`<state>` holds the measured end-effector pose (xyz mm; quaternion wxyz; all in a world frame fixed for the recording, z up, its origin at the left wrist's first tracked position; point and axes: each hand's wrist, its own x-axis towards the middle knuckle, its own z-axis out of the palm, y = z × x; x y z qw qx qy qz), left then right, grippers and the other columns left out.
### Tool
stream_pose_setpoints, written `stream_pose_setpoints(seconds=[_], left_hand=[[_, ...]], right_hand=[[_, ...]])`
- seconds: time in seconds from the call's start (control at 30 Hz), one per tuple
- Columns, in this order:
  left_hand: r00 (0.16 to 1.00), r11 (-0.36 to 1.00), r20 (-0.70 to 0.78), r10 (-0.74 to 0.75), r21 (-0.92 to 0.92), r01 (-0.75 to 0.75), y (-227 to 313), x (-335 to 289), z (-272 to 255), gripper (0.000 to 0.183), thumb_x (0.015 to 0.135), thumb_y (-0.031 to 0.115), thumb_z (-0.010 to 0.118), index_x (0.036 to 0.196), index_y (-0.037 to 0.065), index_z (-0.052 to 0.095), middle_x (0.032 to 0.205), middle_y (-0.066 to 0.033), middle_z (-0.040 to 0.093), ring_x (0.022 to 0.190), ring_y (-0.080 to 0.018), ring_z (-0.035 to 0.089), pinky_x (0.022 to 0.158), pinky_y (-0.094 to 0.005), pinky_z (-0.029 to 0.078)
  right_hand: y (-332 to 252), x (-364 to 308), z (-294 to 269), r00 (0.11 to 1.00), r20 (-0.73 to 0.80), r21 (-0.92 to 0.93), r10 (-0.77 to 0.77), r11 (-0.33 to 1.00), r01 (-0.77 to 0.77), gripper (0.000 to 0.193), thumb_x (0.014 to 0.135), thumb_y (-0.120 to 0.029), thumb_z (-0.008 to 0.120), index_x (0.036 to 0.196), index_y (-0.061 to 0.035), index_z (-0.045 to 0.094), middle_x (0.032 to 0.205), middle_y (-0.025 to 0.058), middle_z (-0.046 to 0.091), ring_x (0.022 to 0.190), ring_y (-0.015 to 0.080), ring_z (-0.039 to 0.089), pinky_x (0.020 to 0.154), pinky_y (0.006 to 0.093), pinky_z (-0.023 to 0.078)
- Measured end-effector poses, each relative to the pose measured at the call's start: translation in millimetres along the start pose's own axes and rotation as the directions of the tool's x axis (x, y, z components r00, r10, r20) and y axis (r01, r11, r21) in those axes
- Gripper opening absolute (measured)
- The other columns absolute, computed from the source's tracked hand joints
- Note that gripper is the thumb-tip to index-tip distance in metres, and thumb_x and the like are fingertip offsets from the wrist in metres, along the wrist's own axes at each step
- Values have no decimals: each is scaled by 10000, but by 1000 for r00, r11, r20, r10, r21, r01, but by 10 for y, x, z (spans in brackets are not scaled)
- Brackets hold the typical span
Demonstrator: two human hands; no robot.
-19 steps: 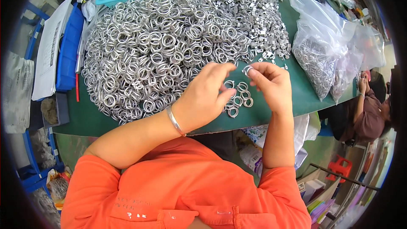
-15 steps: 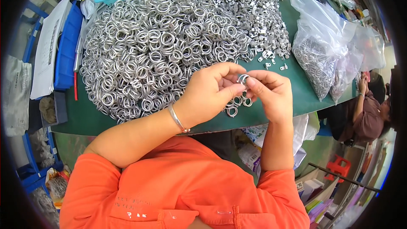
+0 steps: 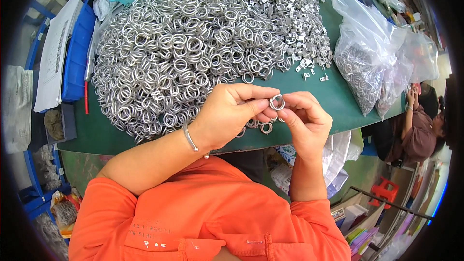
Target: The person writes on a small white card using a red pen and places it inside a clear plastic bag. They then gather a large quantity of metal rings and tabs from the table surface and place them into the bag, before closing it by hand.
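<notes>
Both hands met above the near edge of the green bench (image 3: pixel 338 96). The left hand (image 3: pixel 232 116) and right hand (image 3: pixel 304 121) were clamped together on one metal ring (image 3: pixel 277 102), pinched between their fingertips. A large heap of rings (image 3: pixel 179 63) lay behind; a few loose rings (image 3: pixel 263 126) sat just beneath the hands.
</notes>
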<state>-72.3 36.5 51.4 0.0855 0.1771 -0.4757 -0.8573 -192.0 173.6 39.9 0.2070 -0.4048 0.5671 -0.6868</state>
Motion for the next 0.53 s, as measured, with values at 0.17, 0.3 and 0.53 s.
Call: stream_pose_setpoints(seconds=[0.17, 0.3, 0.53], left_hand=[[1000, 998, -3, 26, 58, -26, -14, -29, -9, 256, 919, -24, 504, 1154, -45, 604, 1043, -116, 642, 898, -163, 641, 814, -281, 541], [999, 998, 9, 33, 54, -34, -13, -41, -13, 258, 917, -38, 493, 1147, -41, 610, 1063, -110, 631, 906, -161, 638, 824, -282, 538], [910, 784, 167, 379, 464, -412, -124, -77, -70, 264, 915, 37, 545, 1165, 50, 632, 1134, -121, 615, 914, -152, 637, 776, -205, 527]], right_hand=[[-33, -24, 31, 993, -2, -200, -114, 973, 111, 234, 738, 95, 698, 963, 42, 662, 910, 123, 632, 793, 175, 616, 677, 259, 499], [-33, -51, 43, 987, -12, -282, -157, 948, 148, 242, 717, 85, 717, 946, 21, 671, 884, 121, 637, 787, 177, 613, 649, 261, 485], [-41, -3, -19, 872, 242, -535, -425, 692, 486, 218, 720, 97, 693, 901, -23, 688, 892, 76, 644, 765, 234, 611, 645, 301, 496]])
